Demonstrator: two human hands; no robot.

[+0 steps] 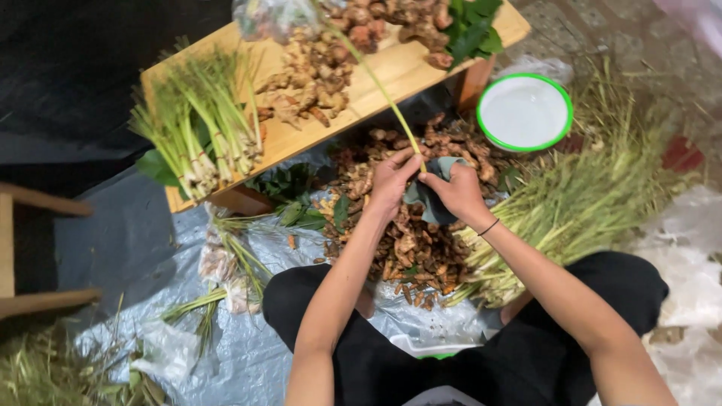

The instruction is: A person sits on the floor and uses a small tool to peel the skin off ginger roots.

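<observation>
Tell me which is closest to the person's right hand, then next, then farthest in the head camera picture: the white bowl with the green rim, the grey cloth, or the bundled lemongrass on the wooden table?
From the right hand:
1. Grey cloth, held in it.
2. White bowl, up and right.
3. Bundled lemongrass, far left on the wooden table.

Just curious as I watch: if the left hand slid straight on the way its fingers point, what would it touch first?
Its fingertips aim at the right hand, which holds a grey cloth around a lemongrass stalk. The left hand would probably meet that stalk and cloth first, being almost against them.
</observation>
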